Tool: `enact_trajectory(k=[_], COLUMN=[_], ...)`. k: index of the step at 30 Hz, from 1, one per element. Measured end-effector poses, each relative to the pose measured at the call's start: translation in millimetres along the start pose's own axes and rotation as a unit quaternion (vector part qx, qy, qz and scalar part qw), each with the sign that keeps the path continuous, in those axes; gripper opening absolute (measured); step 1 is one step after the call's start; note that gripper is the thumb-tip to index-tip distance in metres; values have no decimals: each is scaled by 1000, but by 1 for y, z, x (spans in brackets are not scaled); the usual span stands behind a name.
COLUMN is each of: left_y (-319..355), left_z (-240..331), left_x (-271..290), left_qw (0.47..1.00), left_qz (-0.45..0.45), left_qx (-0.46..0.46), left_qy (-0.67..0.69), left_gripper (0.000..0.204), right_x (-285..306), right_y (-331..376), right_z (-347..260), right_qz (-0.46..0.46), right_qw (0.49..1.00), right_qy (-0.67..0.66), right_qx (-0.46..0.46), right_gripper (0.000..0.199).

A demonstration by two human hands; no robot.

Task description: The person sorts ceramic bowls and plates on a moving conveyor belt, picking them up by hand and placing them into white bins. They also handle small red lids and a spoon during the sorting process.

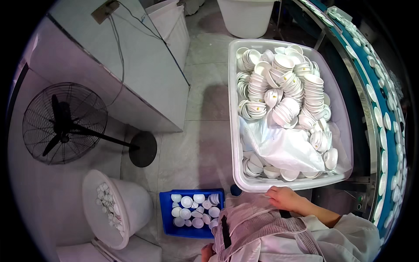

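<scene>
My right hand (286,199) is by the near rim of a big white plastic tub (262,187), next to the edge of my pinkish apron (253,222). Its fingers are curled together; I cannot tell whether they grip the rim, the cloth or something small. Low in the picture, only a little of my left hand (207,252) shows beside the apron, its fingers hidden. Stacks of small white bowls (257,87) fill much of the tub, some with a yellow mark. A crumpled white plastic sheet (288,148) lies over the bowls at the near end.
A blue crate (165,214) of small white bowls stands on the floor at my left. Beyond it are a white bucket (142,214) of white pieces and a black pedestal fan (65,124). At right runs a curved teal conveyor (371,83) carrying white dishes. Another white tub (246,22) stands farther off.
</scene>
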State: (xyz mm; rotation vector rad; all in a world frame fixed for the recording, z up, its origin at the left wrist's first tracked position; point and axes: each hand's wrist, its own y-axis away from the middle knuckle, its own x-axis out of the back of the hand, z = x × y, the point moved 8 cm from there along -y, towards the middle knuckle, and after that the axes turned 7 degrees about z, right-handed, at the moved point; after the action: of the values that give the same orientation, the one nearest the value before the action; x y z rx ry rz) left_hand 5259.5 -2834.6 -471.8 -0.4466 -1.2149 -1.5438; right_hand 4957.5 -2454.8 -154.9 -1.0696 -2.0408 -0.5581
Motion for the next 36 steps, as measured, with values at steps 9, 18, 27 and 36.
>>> enact_trajectory(k=[9,18,27,36], left_y=[-275,-591,-686,-766], left_z=[32,191,324,590], left_x=[147,302,379,450], left_qw=[909,953,937,913], left_qz=[-73,-167,-237,-238], left_qx=[259,98,-71,-321], left_qy=[319,233,246,80], left_gripper=[26,25,28,27], right_x=[27,-31,-29,-7], right_y=[-133,-259,-270,-275], right_z=[67,142,139,136], right_qz=[135,313,351,270], right_qw=[968,816,792,771], right_qy=[-42,-132,-64,-122], right_qx=[-208,-469,-495,-564], right_gripper=[46,74,60,65])
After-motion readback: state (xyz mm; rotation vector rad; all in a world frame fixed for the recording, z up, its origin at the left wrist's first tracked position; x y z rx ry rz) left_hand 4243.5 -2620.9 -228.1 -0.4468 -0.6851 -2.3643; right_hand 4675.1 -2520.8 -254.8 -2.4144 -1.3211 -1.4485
